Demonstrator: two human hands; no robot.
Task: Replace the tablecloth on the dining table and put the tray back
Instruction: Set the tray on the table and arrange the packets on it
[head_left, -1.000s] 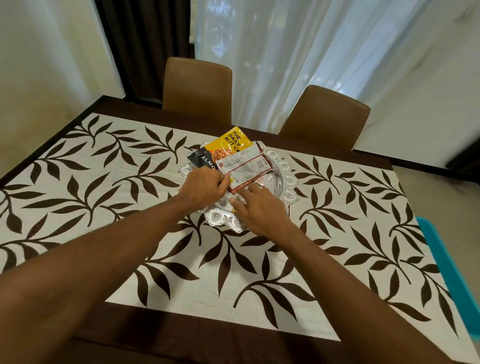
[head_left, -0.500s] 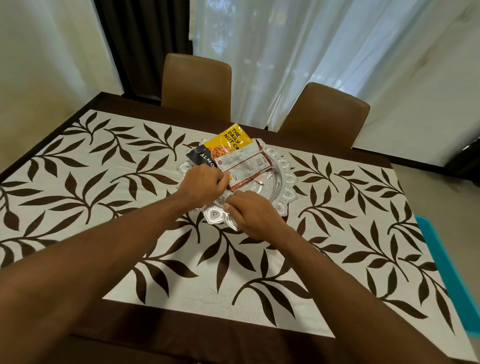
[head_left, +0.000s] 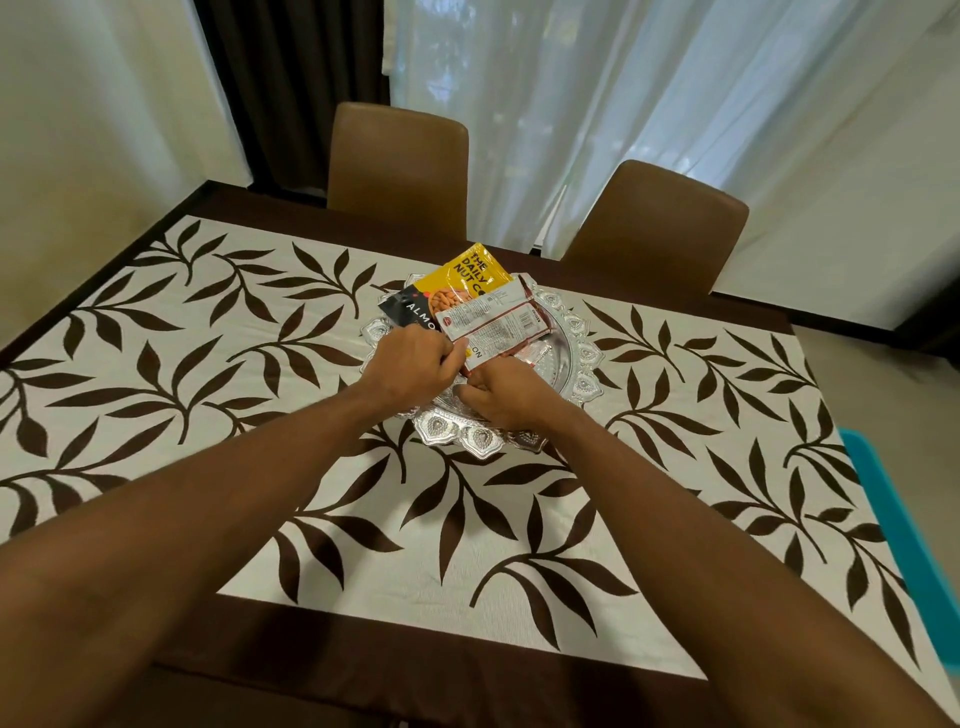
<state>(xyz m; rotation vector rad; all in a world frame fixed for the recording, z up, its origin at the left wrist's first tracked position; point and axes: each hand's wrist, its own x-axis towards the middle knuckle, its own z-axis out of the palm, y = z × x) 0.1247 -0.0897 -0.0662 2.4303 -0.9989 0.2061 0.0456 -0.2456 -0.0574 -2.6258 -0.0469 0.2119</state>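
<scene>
A cream tablecloth with dark brown leaves and a brown border covers the dining table. In its middle stands an ornate silver tray with a scalloped rim. On the tray lie a yellow-and-black almond packet and a white-and-red snack packet across it. My left hand is closed on the near ends of the packets. My right hand rests curled over the tray's near side, fingertips at the white-and-red packet's end; what they pinch is hidden.
Two brown chairs stand at the far side before white curtains. A turquoise object sits by the table's right edge. Dark curtain and a cream wall lie to the left.
Both hands have drawn slightly closer together over the tray's near side. The tray and packets stay where they were.
</scene>
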